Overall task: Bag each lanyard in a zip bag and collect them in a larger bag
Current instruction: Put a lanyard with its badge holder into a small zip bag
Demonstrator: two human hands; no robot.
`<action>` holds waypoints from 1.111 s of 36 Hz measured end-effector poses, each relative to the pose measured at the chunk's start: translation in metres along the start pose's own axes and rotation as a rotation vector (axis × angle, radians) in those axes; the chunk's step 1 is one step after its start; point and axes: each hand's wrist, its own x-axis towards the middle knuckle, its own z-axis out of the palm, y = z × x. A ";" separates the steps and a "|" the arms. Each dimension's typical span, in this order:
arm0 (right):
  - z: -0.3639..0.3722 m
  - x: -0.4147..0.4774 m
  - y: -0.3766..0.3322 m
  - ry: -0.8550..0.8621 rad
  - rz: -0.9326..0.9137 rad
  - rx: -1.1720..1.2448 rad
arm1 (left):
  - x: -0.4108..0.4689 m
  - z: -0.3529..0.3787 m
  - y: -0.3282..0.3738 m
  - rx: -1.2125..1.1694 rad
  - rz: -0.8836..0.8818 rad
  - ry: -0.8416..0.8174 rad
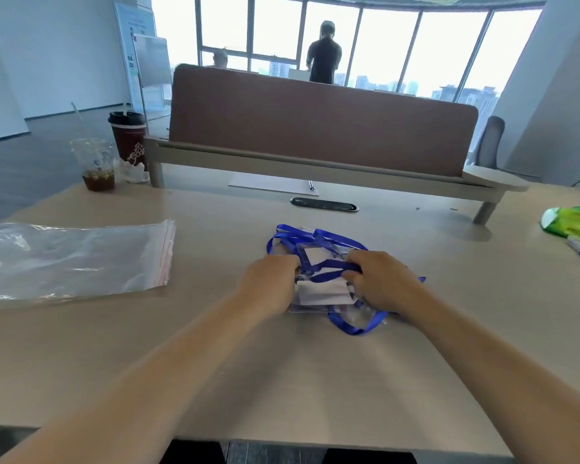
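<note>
A tangle of blue lanyards (pixel 329 236) with clear badge holders and white cards lies in the middle of the table. My left hand (pixel 270 279) grips the pile's left edge with curled fingers. My right hand (pixel 379 277) holds a blue strap on the right side, fingers curled round it. A white card (pixel 323 292) shows between my hands. A stack of clear zip bags (pixel 71 259) with red seal strips lies flat at the left, apart from both hands.
Two drink cups (pixel 96 164) and crumpled paper stand at the far left corner. A brown desk divider (pixel 318 122) on a raised shelf runs along the back. A green packet (pixel 573 221) and a pen lie at the right edge. A person stands by the windows.
</note>
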 end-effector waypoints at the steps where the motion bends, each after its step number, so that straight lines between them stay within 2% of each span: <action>1: 0.002 0.000 0.002 -0.033 -0.023 0.001 | 0.002 0.003 0.002 -0.010 -0.010 -0.019; 7: 0.010 0.006 0.010 -0.117 -0.046 -0.081 | 0.008 0.004 0.015 -0.201 -0.076 -0.183; 14: 0.007 0.015 0.008 -0.170 -0.138 -0.058 | 0.008 0.001 0.011 -0.152 -0.060 -0.178; 18: 0.007 0.018 0.005 -0.204 -0.120 -0.046 | 0.007 0.002 0.005 -0.174 -0.092 -0.151; 22: 0.005 0.021 0.006 -0.163 -0.103 0.025 | 0.007 0.000 0.000 -0.163 -0.137 -0.056; 26: -0.002 0.022 0.011 -0.122 -0.090 0.176 | 0.006 -0.003 -0.001 -0.335 -0.193 0.015; 31: -0.010 0.025 0.010 0.014 -0.018 0.368 | 0.009 -0.006 -0.003 -0.541 -0.378 0.068; 40: -0.017 0.030 0.001 0.055 0.038 0.456 | 0.014 -0.021 0.004 -0.724 -0.324 0.170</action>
